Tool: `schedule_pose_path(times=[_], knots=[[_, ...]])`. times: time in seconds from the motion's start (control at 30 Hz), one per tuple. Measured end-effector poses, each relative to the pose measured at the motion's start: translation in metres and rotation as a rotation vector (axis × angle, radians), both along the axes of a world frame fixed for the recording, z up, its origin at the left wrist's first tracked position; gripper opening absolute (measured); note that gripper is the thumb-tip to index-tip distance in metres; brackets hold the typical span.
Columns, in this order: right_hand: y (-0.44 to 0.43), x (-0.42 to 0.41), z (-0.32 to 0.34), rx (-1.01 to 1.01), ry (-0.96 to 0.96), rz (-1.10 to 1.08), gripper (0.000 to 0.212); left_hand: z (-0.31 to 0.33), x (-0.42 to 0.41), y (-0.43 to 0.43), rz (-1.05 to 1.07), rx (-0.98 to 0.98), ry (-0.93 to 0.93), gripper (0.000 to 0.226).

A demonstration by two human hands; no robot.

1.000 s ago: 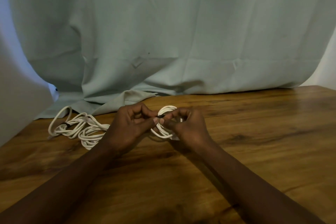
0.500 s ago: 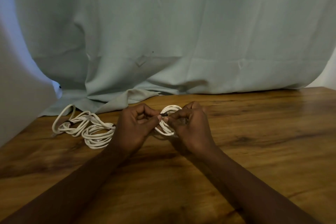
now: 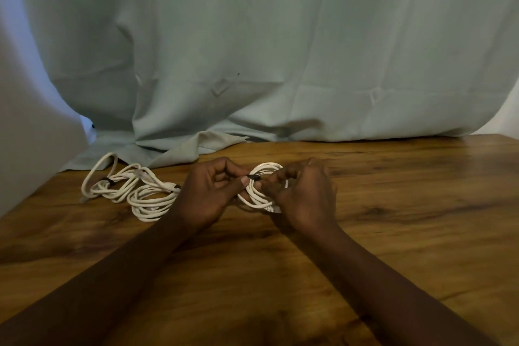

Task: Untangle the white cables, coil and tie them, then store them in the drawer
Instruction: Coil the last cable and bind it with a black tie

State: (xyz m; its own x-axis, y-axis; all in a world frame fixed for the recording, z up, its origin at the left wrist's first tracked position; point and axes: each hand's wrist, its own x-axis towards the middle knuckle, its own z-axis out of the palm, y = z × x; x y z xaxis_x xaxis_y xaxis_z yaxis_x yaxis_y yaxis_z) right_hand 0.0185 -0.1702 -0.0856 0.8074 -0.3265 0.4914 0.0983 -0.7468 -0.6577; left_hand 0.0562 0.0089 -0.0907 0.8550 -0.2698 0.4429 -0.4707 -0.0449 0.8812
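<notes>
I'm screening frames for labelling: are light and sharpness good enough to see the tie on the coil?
Head view: dim, warm light; left hand and right hand shadow the table; the white coil reads clearly, but the black tie is small and soft-edged.

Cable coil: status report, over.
Left hand and right hand pinch black tie on small white coil. Other white cables lie left on table. Nothing blocking.

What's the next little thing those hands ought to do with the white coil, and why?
Probably pull the black tie snug and fasten it. The left hand and right hand both pinch that tie at the waist of the white cable coil, so the tying looks unfinished. The cable bundle lying to the left on the table already carries dark ties.
</notes>
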Motion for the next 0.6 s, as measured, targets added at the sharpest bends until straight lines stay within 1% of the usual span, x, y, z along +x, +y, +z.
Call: schedule_pose_path(times=[0.07,0.17,0.23,0.3,0.43,0.53,0.57,0.6], knots=[[0.002,-0.006,0.004,-0.096,0.026,-0.051,0.033,0.001,-0.002,-0.002,-0.005,-0.022,0.028,0.009],[0.002,-0.009,0.005,-0.154,0.049,-0.044,0.038,0.002,-0.004,-0.005,0.027,-0.027,0.043,0.022],[0.002,-0.009,0.005,-0.189,0.040,-0.033,0.035,0.002,-0.004,-0.006,0.053,-0.001,0.023,0.022],[0.002,-0.009,0.005,-0.181,0.007,0.002,0.031,0.002,-0.005,-0.006,0.057,0.011,0.001,0.019],[-0.002,-0.002,0.006,-0.046,0.010,0.143,0.018,0.001,-0.007,-0.008,0.064,0.043,-0.058,0.017],[-0.008,-0.001,0.012,0.231,0.020,0.341,0.006,0.000,-0.005,-0.006,0.078,0.076,-0.072,0.018],[-0.010,0.000,0.014,0.278,0.022,0.395,0.004,0.000,-0.004,-0.006,0.078,0.074,-0.070,0.019],[-0.013,0.000,0.015,0.261,0.010,0.421,0.008,-0.001,-0.002,-0.006,0.073,0.064,-0.064,0.019]])
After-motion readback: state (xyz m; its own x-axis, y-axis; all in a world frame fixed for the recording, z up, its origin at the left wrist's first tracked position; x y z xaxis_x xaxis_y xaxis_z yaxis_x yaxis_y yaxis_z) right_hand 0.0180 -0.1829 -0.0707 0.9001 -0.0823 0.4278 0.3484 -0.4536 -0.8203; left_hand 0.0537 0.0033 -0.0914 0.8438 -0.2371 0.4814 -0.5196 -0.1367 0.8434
